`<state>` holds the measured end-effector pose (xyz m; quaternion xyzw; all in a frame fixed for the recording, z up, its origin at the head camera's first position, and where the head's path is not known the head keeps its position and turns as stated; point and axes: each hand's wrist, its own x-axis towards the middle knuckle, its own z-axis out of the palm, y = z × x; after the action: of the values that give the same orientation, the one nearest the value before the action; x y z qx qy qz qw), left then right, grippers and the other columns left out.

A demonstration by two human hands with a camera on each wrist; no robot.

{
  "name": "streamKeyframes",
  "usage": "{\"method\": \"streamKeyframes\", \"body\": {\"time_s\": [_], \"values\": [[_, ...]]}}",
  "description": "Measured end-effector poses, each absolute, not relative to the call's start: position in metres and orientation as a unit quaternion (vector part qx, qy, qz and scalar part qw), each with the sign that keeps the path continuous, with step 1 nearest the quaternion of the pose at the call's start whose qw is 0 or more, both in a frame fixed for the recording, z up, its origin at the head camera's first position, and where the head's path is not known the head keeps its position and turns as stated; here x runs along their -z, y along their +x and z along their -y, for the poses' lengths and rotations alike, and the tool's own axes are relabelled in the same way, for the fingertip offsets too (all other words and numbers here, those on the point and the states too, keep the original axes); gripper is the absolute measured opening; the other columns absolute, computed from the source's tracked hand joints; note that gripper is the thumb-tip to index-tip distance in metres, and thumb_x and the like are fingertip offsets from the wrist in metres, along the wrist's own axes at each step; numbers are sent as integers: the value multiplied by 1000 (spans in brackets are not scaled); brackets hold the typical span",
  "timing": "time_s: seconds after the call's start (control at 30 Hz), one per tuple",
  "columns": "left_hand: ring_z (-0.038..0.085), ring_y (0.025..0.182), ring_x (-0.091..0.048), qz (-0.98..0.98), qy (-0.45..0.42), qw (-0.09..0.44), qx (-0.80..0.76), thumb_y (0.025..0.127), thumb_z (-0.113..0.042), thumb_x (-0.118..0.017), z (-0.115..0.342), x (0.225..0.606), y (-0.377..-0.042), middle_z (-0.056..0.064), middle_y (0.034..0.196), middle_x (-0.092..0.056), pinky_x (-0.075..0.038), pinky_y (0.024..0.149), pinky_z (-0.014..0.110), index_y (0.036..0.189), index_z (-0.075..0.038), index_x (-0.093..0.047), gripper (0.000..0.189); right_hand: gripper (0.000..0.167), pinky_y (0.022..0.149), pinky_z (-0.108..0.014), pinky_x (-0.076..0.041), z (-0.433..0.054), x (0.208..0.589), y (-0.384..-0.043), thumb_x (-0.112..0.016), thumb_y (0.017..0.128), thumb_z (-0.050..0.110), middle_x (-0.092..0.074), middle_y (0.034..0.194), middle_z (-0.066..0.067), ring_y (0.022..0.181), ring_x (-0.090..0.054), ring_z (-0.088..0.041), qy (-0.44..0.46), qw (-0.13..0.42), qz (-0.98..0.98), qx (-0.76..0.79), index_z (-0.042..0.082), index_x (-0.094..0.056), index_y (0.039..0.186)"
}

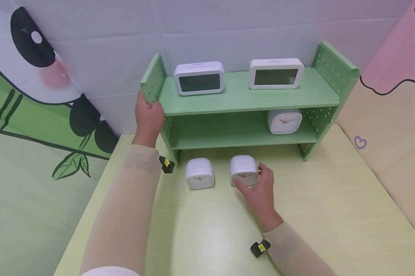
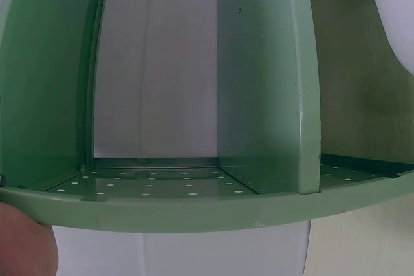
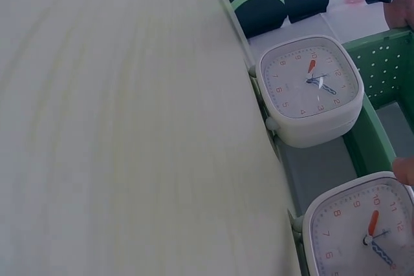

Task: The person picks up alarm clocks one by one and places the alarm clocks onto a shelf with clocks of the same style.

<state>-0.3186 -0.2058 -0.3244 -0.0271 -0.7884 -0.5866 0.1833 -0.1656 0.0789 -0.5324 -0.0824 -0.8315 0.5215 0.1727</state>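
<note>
My left hand (image 1: pixel 149 120) grips the left side panel of a green two-tier shelf (image 1: pixel 245 101), fingers behind it and thumb in front. In the left wrist view, part of that hand (image 2: pixel 26 244) shows at the perforated panel's edge (image 2: pixel 194 214). My right hand (image 1: pixel 259 191) holds a small white analog alarm clock (image 1: pixel 243 165), thumb at its front and fingers along its right side. Its dial (image 3: pixel 369 224) fills the lower right corner of the right wrist view, a fingertip (image 3: pixel 404 169) beside it. A matching alarm clock (image 1: pixel 199 172) stands on the table to its left.
Two white digital clocks, one left (image 1: pixel 199 78) and one right (image 1: pixel 276 74), stand on the upper board. A third round-cornered analog clock (image 1: pixel 284 122) sits at the right of the lower board. The pale wooden table (image 1: pixel 207 237) meets a cartoon-printed backdrop (image 1: pixel 104 57).
</note>
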Motion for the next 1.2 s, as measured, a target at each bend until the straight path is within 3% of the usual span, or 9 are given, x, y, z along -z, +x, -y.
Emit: {"method": "streamKeyframes", "body": {"time_s": [0.7,1.2], "values": [[15,130,-45,787,-27,188,587,96,-2,-33,204,325,-317,5,149,-48,-35,111,31,154,-15,-38,60,112,105,-54,-39,-59,536,-179,-94,71,41,-35,145,-22,127,-41,-37,-133,161,820,-532,-1,-27,151],[14,129,-45,784,-30,188,591,96,-2,-34,205,327,-318,4,149,-48,-35,110,31,154,-16,-38,60,110,104,-58,-40,-57,539,-178,-93,75,37,-37,145,-24,129,-42,-39,-128,176,820,-529,-1,-27,153]]}}
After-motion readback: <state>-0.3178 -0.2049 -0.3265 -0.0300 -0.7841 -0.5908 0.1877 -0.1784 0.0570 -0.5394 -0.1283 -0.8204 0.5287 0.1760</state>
